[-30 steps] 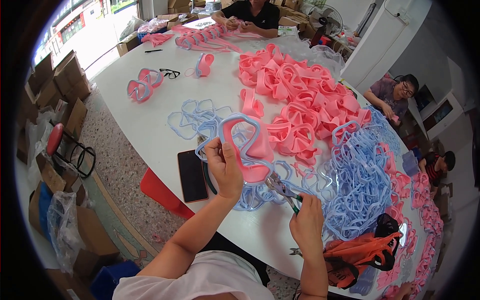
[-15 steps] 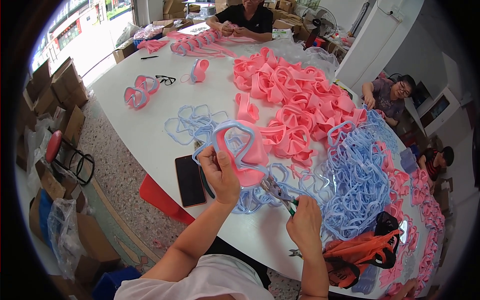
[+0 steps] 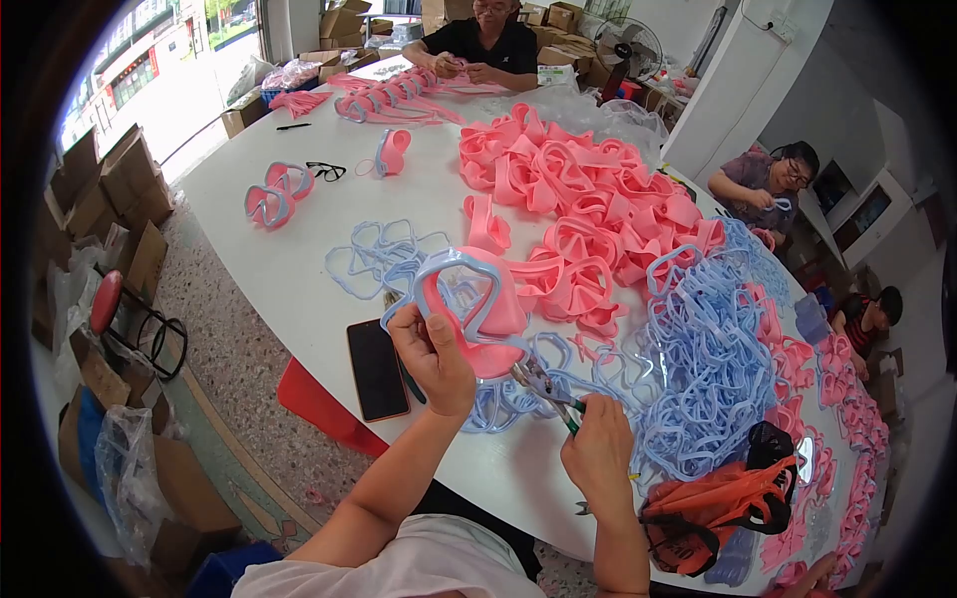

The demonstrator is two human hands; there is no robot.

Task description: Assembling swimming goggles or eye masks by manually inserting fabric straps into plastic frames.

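At a white table (image 3: 299, 279) heaped with pink skirts (image 3: 588, 209) and blue frames (image 3: 708, 379), the left hand (image 3: 434, 354) pinches a pink-and-blue swim mask (image 3: 469, 299) by its lower rim, tilting it up over the table edge, so pliers (image 3: 546, 387), gripped in the closed right hand (image 3: 598, 453), reach its corner. A black phone (image 3: 377, 367) lies just beside.

i'm in a small assembly workshop: a big white table (image 3: 299, 269) heaped with pink mask skirts (image 3: 588, 199) and blue frames (image 3: 708, 379), other people (image 3: 478, 40) sitting round it doing handwork, cardboard boxes (image 3: 110, 199) stacked along the wall, a fan (image 3: 628, 45) at the back.
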